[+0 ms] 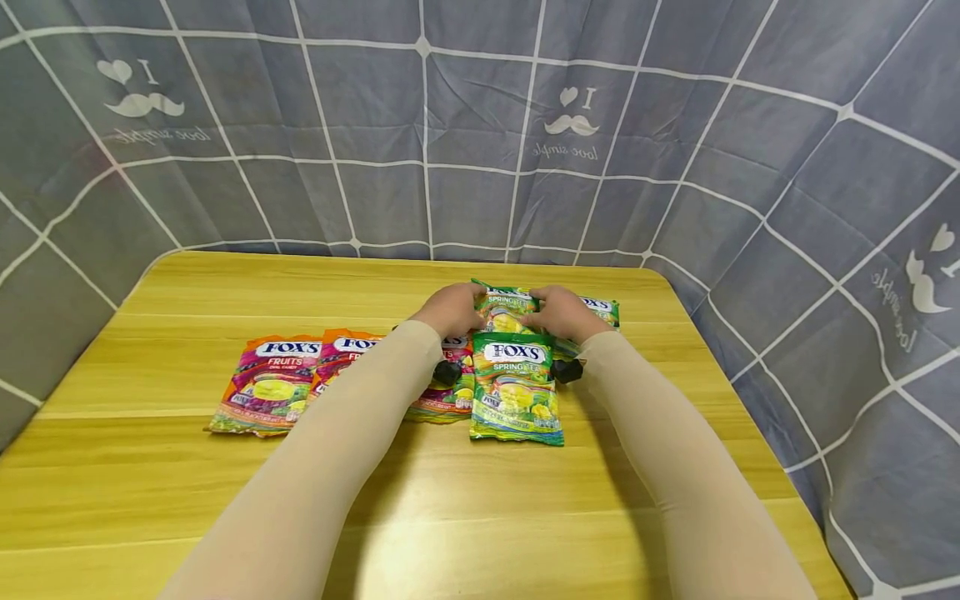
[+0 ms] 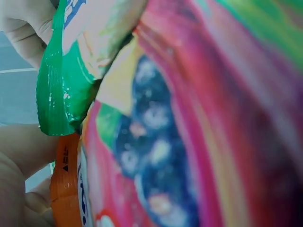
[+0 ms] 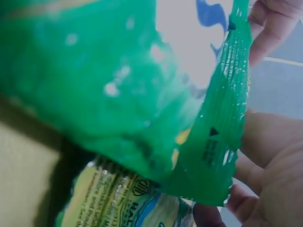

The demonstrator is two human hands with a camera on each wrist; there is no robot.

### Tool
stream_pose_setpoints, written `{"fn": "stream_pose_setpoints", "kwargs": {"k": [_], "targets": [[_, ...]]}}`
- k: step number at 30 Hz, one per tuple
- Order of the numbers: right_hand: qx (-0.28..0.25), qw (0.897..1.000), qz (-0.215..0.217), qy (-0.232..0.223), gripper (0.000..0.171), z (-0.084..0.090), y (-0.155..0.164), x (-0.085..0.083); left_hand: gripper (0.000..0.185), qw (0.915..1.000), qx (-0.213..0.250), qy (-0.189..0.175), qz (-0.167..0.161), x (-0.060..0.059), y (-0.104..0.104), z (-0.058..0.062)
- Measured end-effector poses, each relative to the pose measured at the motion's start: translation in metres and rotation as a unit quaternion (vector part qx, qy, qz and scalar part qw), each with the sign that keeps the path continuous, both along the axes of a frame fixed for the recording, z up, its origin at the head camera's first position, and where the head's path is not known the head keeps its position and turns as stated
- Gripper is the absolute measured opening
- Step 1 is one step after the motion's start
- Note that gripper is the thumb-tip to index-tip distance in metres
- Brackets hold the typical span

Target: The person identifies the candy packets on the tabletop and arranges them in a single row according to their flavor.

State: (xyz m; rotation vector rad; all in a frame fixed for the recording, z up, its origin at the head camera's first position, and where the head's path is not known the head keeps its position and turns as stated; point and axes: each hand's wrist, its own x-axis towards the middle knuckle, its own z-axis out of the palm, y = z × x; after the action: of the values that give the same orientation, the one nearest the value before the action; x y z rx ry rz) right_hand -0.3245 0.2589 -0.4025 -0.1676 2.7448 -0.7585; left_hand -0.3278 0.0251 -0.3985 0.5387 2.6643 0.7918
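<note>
Head view: both hands' fingers pinch the rear green bag; lifting may drag the front bag lying against it.

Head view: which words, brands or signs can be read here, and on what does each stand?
"FOX'S SPRINGTEA": front green bag.
"FOX'S FRUITS": leftmost orange bag.
"SPRINGTEA": green bag in both hands' grip.
"I love simple", reading mirrored: grey backdrop cloth.
Smaller print on the bags: too small.

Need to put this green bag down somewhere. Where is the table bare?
Bare wood lies along the table's near edge, before the fruit bags and the front green bag, and on its far left. It is crowded mid-table, where left hand and right hand hold the raised green bag.
</note>
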Motion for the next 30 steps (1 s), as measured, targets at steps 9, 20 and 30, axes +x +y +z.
{"fn": "stream_pose_setpoints", "kwargs": {"k": [9, 20, 30], "targets": [[-0.011, 0.999, -0.03, 0.034, 0.084, 0.009, -0.007, -0.001, 0.071, 0.9978, 0.051, 0.033, 0.025, -0.004, -0.001, 0.002], [-0.071, 0.991, -0.043, 0.101, 0.089, 0.029, -0.009, -0.001, 0.075, 0.9869, 0.124, 0.086, 0.057, -0.008, 0.002, 0.016], [-0.057, 0.989, -0.041, 0.133, 0.086, 0.068, 0.011, 0.019, 0.077, 0.9805, 0.169, 0.092, 0.04, 0.009, 0.016, 0.047]]}}
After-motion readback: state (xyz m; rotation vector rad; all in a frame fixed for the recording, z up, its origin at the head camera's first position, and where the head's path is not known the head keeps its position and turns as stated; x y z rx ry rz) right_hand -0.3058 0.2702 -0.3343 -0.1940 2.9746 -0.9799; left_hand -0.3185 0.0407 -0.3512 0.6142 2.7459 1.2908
